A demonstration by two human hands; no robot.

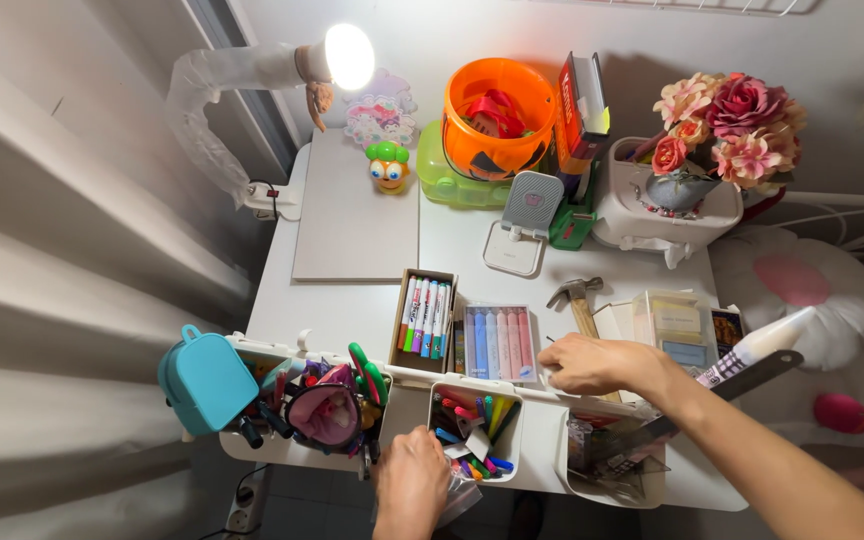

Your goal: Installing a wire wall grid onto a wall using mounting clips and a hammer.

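Observation:
My left hand [410, 482] is low at the desk's front edge, fingers closed on a clear plastic bag [460, 497] just below a white bin of coloured pens [473, 428]. My right hand [597, 364] reaches across the desk from the right, fingers curled down at the desk's front rim beside an open case of pastel sticks [498, 343]. Whether it grips anything is hidden. A hammer [578, 300] lies just behind that hand.
A box of markers [423, 318], a closed grey laptop [357, 205], an orange bucket [497, 115], a flower pot [687, 185] and a lit lamp [347, 57] stand on the white desk [462, 240]. A teal mini backpack [204, 380] and pink pouch [324, 412] hang at the front.

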